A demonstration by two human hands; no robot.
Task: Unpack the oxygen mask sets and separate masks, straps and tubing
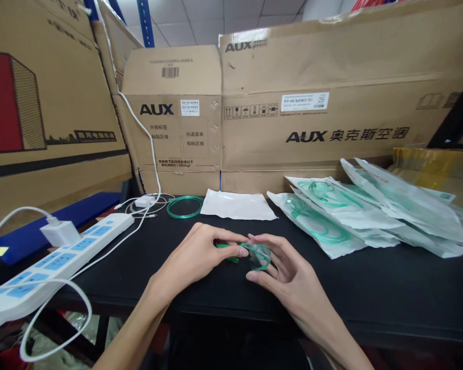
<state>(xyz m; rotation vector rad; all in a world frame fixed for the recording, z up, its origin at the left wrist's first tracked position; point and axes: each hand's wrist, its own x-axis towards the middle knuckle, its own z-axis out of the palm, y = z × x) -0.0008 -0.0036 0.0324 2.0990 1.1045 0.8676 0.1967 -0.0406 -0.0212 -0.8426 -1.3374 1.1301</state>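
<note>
1. The left forearm rises from the lower left of the frame; the left hand reaches rightward, its back uppermost.
2. The left thumb and left index finger pinch below centre.
3. The right forearm slants in from the lower right; the right hand is cupped, the right thumb parted from the curved right fingers.

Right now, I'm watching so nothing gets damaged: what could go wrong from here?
The clear green piece might slip or bend, as the left hand pinches it at one side and the right hand curves around it. The white cable looping past the front edge of the desk could snag the left forearm. The unevenly stacked packets might slide if bumped.
</note>
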